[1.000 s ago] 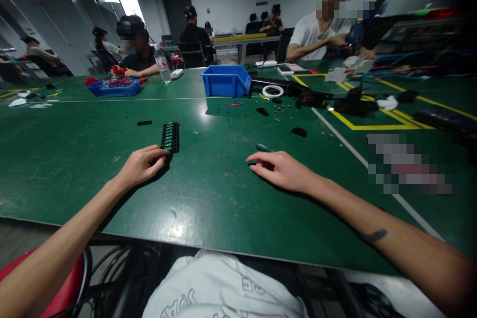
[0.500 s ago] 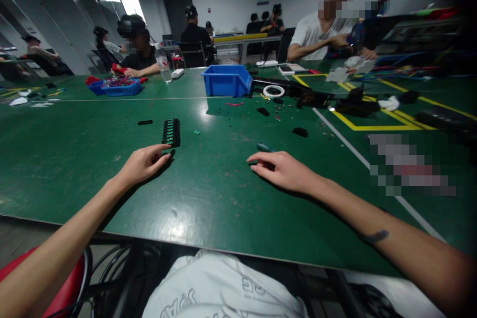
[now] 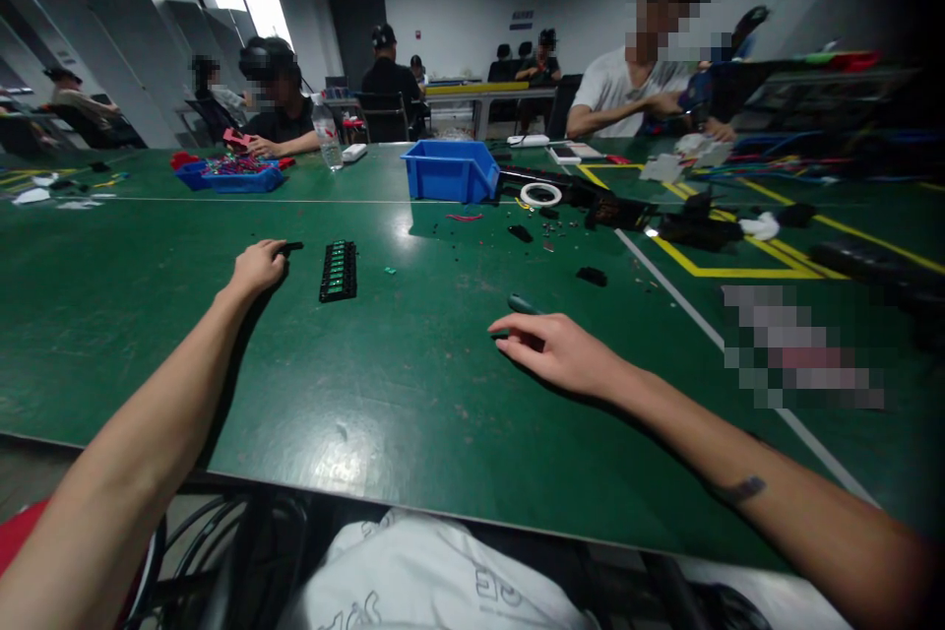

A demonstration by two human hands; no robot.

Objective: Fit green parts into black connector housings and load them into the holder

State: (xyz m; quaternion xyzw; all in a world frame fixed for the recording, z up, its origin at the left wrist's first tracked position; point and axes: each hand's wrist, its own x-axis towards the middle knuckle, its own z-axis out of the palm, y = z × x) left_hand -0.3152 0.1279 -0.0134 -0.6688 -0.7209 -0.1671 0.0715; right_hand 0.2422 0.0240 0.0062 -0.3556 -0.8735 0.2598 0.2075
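Note:
My left hand point(image 3: 258, 266) is stretched far out on the green table point(image 3: 413, 384), its fingers curled round a small black strip point(image 3: 292, 246) at its tips. Just right of it lies a black terminal block point(image 3: 338, 271) with green inserts, untouched. My right hand point(image 3: 555, 348) rests on the table nearer me, fingers bent over a dark green pen-like tool point(image 3: 521, 304) whose end sticks out beyond the hand; a small dark bit shows at its fingertips.
A blue bin point(image 3: 449, 170) stands at the table's middle back, with a white tape ring point(image 3: 540, 194) and small black parts point(image 3: 592, 275) to its right. A blue tray point(image 3: 230, 175) and water bottle point(image 3: 325, 133) sit far left. Other people work along the far side.
My left hand has left the near end of the terminal block and reached forward and left to the small black strip. My right hand has stayed put.

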